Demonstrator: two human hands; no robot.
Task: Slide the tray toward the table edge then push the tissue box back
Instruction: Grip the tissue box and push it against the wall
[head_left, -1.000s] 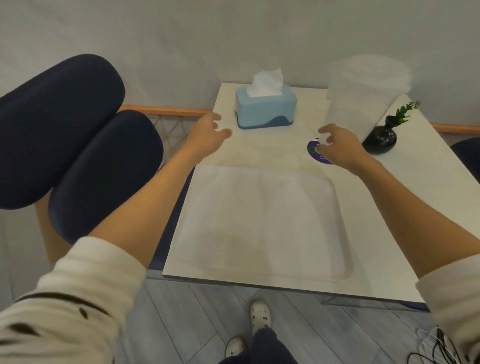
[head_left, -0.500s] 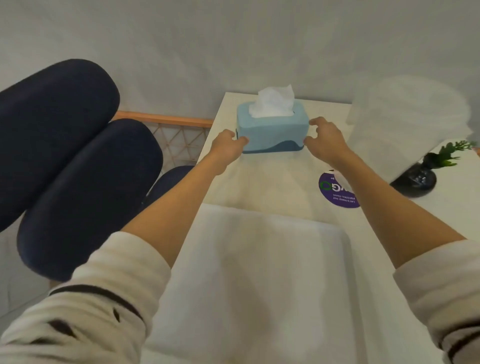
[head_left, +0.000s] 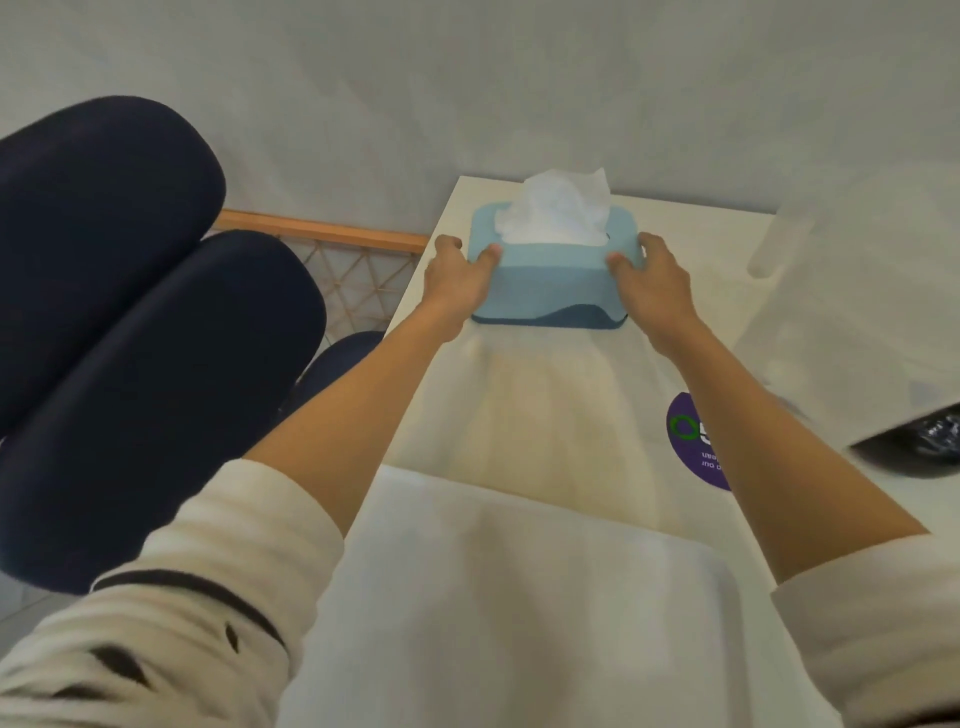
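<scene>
The tissue box (head_left: 553, 275) sits at the far end of the table (head_left: 550, 405), close to the wall (head_left: 467, 93), upright, with white tissue (head_left: 558, 213) bunched out of its top slot. It is light blue with a darker blue wave along its near bottom edge. Both hands clasp it from the ends. The left hand (head_left: 457, 275) is pressed to the box's left end, thumb on the near top corner, the other fingers curled round the far side. The right hand (head_left: 652, 283) mirrors it on the right end, thumb on the near top corner and fingers wrapped over the far edge. Each hand is partly closed around the box, with both in contact with it; whether the box is lifted or flat on the table cannot be told for sure, though its base looks to rest on the surface.

The tray (head_left: 519, 597) lies at the near end of the table, well apart from the box, white and shallow, with its far rim crossing between the forearms. Right of the right forearm a purple round sticker (head_left: 693, 441) lies flat on the table. Further right stands a blurred translucent white bag (head_left: 857, 312), and a dark object (head_left: 924, 441) shows below it. On the left, off the table, are dark navy cushions (head_left: 130, 322), and behind them a wooden rail (head_left: 322, 231) with lattice. White striped sleeves (head_left: 171, 623) cover the upper arms.
</scene>
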